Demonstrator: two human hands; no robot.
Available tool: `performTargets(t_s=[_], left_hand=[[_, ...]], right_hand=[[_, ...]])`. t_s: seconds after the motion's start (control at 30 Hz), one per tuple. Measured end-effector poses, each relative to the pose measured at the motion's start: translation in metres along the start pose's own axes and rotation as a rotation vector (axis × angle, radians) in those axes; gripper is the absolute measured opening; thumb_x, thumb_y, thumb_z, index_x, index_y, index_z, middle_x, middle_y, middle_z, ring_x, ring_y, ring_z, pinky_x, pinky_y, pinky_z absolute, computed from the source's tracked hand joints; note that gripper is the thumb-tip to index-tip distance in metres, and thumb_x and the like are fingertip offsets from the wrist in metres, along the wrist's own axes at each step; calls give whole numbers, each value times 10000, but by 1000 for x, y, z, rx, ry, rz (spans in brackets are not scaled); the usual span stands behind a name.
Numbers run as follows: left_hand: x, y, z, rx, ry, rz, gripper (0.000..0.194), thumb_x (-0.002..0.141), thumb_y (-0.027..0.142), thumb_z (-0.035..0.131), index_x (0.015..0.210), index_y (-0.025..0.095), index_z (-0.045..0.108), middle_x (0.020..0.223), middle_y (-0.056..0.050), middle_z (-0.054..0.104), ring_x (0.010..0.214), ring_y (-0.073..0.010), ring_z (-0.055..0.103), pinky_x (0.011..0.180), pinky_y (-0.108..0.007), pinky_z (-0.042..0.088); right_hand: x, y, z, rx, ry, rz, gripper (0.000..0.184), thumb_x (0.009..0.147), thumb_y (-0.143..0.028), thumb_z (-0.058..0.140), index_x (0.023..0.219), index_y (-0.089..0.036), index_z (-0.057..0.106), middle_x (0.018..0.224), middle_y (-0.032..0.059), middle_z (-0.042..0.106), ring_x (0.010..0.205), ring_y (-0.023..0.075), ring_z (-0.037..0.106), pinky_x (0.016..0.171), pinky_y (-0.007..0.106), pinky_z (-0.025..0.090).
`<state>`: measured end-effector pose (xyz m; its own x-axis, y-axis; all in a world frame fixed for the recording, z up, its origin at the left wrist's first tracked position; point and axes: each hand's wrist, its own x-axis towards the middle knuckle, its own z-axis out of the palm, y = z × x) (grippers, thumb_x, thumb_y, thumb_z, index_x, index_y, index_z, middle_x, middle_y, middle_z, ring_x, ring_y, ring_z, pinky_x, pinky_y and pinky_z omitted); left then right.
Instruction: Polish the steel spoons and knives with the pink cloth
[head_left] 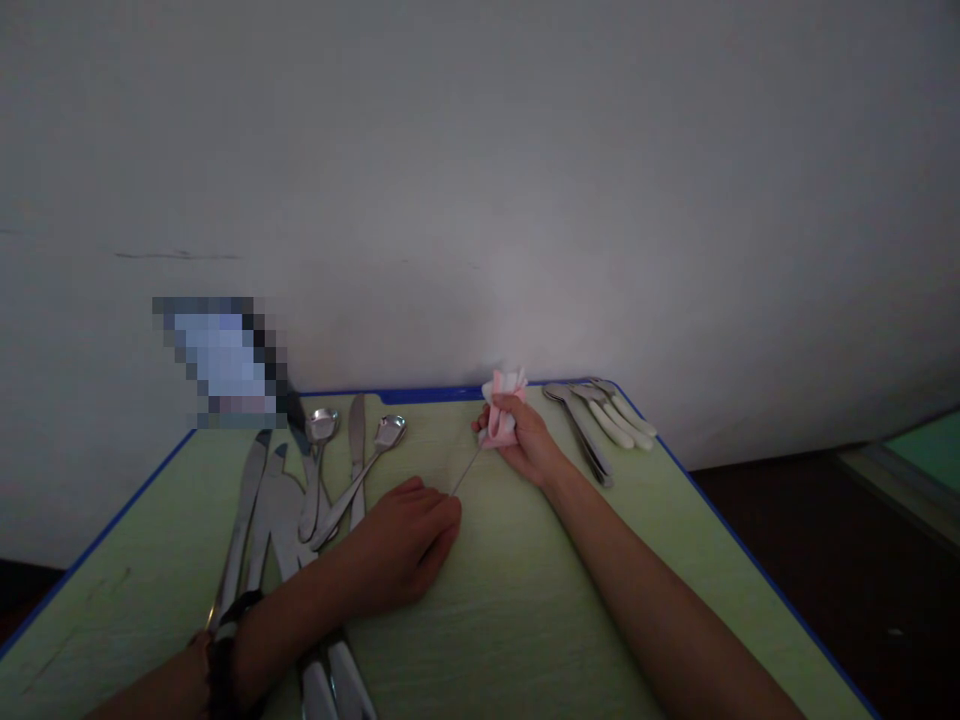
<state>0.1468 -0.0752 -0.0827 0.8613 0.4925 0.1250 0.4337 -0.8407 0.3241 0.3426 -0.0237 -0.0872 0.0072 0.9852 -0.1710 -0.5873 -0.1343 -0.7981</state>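
Observation:
My left hand (416, 540) is closed round one end of a thin metal utensil (466, 470), of which only a narrow stem shows. The utensil's other end disappears into a pink and white cloth (504, 410), so its kind cannot be made out. Fingers of my right hand (525, 435) are wrapped round that cloth, pressing it on the hidden end. Both hands are above the middle of the light green table (480, 620). Under and beside my left forearm lie several spoons and knives, among them a spoon (391, 432) with a squarish bowl.
Right of my right hand lie dark metal spoons (581, 430) and several pale-handled pieces of cutlery (611, 415). At the left are table knives (246, 510) and a blurred-out upright screen (221, 360). The table's blue edge meets a grey wall (480, 200).

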Motion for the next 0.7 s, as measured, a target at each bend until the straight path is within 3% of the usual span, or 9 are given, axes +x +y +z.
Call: performTargets(t_s=[0.7], left_hand=[[1,1,-2,1,3,5,175,889,159,353,731,194,417,691,-7,528,654,-154,478,710,-317,363]], right_hand=[[0,0,0,21,-17,13,90,676,-255,591,669,-171,556,550,-20,592,534,120,577,560,243,469]])
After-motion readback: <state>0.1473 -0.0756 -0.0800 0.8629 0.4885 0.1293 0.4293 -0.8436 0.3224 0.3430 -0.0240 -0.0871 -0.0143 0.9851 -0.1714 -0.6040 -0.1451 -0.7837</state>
